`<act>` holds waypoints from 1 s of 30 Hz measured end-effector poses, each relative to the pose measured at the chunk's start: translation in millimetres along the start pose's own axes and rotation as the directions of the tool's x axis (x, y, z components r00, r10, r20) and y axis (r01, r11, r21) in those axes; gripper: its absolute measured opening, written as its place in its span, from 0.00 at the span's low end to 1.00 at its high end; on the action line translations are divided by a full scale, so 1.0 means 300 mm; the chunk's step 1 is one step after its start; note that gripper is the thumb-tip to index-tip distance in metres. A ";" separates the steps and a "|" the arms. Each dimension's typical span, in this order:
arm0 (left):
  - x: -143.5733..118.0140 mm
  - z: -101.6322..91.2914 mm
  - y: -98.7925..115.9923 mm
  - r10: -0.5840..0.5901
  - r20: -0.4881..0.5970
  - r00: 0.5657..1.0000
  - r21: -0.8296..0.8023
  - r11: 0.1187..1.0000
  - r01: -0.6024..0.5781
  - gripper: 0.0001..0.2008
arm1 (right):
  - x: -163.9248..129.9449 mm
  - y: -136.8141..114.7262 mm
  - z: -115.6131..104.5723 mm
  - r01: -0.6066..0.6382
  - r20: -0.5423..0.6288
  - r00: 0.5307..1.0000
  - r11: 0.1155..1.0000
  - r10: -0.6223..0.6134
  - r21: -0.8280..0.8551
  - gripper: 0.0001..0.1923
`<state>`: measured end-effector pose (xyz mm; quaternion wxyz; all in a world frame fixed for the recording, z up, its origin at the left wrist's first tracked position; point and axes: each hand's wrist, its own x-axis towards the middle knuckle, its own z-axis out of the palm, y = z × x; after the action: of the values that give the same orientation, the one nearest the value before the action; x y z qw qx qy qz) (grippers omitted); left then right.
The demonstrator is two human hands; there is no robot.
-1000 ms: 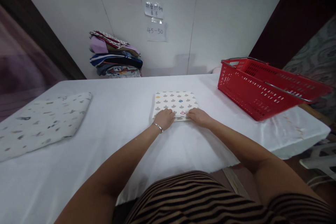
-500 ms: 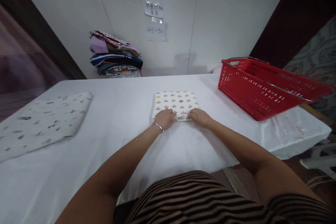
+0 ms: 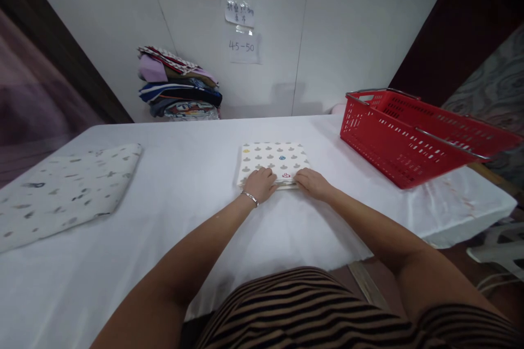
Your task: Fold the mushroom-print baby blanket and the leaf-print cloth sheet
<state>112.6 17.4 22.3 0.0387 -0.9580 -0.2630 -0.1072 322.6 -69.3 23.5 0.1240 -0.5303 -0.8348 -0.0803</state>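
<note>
A white folded cloth (image 3: 273,158) with grey printed shapes and a few coloured ones lies on the table in front of me. Its layers show at the near edge. My left hand (image 3: 261,184) grips that edge left of the middle, fingers on top, with a silver bracelet at the wrist. At the near right corner, my right hand (image 3: 311,183) holds the same edge, its fingers bent over the top. Both thumbs are mostly hidden.
A larger patterned cloth (image 3: 73,191) lies at the left of the white-covered table (image 3: 184,174). On the right stands a red plastic basket (image 3: 393,142) with metal handles. A stack of folded fabrics (image 3: 180,87) sits by the back wall, near paper signs (image 3: 241,46).
My left hand has shifted slightly to the right along the near edge of the folded cloth. My right hand and the cloth stay almost where they were.
</note>
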 end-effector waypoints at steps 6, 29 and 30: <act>0.002 -0.011 0.011 0.023 0.001 1.000 0.087 0.996 -0.023 0.10 | -0.006 0.005 0.016 0.037 -0.043 0.998 0.999 -0.038 -0.023 0.12; -0.061 0.077 0.008 0.079 -0.146 0.986 0.114 0.991 -0.063 0.11 | -0.046 -0.013 0.057 0.051 -0.111 0.992 0.998 -0.054 -0.037 0.13; -0.066 0.071 0.007 0.081 -0.140 0.987 0.106 0.992 -0.067 0.11 | -0.050 -0.016 0.054 0.045 -0.113 0.992 0.998 -0.050 -0.041 0.13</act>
<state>101.2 8.6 -3.0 0.1102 -0.9536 -0.2289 -0.1613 322.2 -80.0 3.7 0.1595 -0.5071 -0.8371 -0.1292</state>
